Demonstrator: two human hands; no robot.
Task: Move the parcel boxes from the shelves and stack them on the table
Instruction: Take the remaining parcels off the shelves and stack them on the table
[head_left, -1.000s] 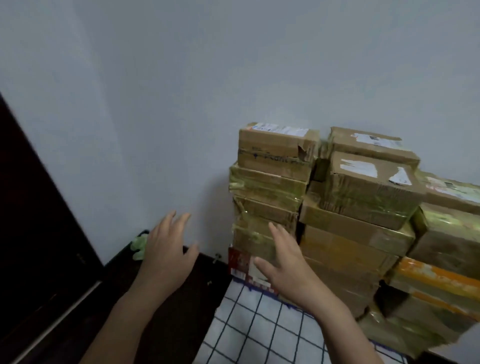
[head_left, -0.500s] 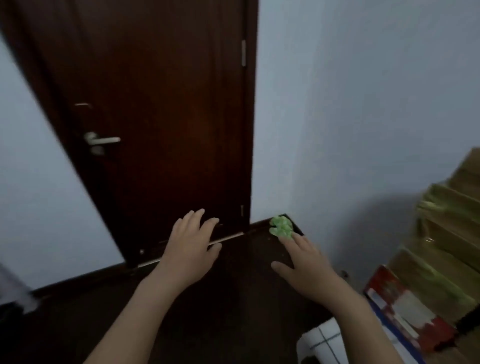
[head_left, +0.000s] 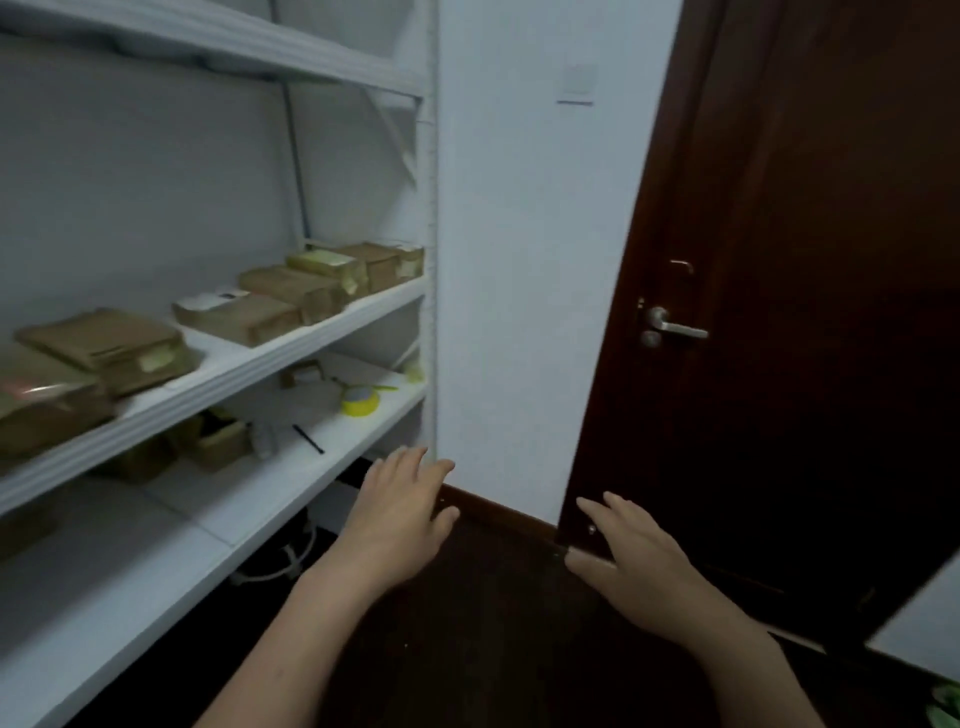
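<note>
The left hand (head_left: 400, 512) is hovering with its fingers loosely spread and nothing in them, just off the lower right corner of the shelves (head_left: 311, 348). The right hand (head_left: 639, 566) is doing the same, flat and empty, farther right of the shelves in front of the dark door (head_left: 805, 312). The parcel boxes (head_left: 244, 317) are lying in a row along the middle board of the shelves, up and to the left of the left hand and well out of its reach. A few more are sitting on the board below, near a yellow tape roll (head_left: 359, 402). A second ago the view was facing the stacked boxes on the bench. It has been swinging past the door since, and the bench is now out of sight. That is suggesting the last parcel is already set down and the person is turning back for the next one, probably from the near end of that middle row.
</note>
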